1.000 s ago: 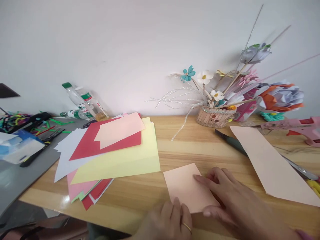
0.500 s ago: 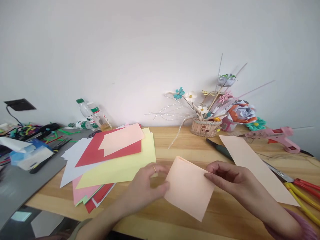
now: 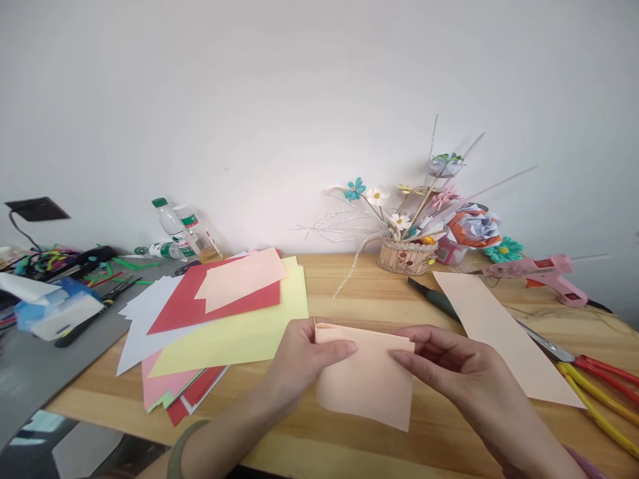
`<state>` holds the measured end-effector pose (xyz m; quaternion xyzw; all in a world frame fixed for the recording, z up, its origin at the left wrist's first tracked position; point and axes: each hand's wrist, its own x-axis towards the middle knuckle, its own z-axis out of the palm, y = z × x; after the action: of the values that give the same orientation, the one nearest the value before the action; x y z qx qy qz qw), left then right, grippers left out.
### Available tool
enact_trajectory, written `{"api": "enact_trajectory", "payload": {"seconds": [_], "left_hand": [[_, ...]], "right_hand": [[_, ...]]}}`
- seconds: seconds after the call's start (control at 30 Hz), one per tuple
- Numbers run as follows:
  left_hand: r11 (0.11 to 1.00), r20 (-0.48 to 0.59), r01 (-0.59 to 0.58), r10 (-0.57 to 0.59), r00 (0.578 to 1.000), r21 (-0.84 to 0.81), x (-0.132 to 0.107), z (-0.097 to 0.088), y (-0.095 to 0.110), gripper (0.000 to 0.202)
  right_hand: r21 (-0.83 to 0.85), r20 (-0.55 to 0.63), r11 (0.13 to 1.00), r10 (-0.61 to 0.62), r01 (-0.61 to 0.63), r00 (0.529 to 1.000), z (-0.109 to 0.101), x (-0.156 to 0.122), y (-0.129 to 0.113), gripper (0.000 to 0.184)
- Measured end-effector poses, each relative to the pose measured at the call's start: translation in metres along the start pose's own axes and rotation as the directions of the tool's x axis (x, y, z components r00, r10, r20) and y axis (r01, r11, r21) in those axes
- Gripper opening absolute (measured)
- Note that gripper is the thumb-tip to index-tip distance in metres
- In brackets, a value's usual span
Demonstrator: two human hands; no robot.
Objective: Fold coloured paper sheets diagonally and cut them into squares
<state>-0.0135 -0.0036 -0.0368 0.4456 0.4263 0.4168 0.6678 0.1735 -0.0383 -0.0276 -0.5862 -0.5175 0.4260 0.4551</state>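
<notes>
Pinching: left hand (image 3: 304, 359) closed on the upper-left corner of the folded peach paper rectangle (image 3: 367, 392), thumb on top, fingers behind. Right hand (image 3: 449, 362) closed likewise on the upper-right edge, fingertips on the face. The paper appears lifted off the wooden surface (image 3: 349, 299), near its front edge. The top edge shows two layers, slightly parted at the left corner.

Judgement: a clean fold needs both layers' corners matched before any pressing, with a light grip and level hands so the sheet does not skew.

From the paper:
- 10 o'clock: fanned stack of red, yellow, white and pink sheets (image 3: 234, 329)
- 2 o'clock: long peach paper strip (image 3: 499, 332)
- 12 to 1 o'clock: small basket of paper flowers (image 3: 405, 256)
</notes>
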Motion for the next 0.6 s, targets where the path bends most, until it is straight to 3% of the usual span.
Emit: {"api": "enact_trajectory", "payload": {"seconds": [0.33, 0.6], "left_hand": [[0.997, 0.107, -0.027, 0.02, 0.994, 0.067, -0.0013, -0.0043, -0.0005, 0.022], [0.995, 0.104, -0.024, 0.014, 0.994, 0.094, -0.0012, -0.0044, -0.0017, 0.025]], "right_hand": [[-0.011, -0.057, 1.0, -0.014, 0.013, 0.998, 0.0, -0.0017, 0.0018, 0.036], [0.072, -0.094, 0.997, 0.028, -0.021, 0.995, 0.0033, -0.0014, 0.0009, 0.028]]}}
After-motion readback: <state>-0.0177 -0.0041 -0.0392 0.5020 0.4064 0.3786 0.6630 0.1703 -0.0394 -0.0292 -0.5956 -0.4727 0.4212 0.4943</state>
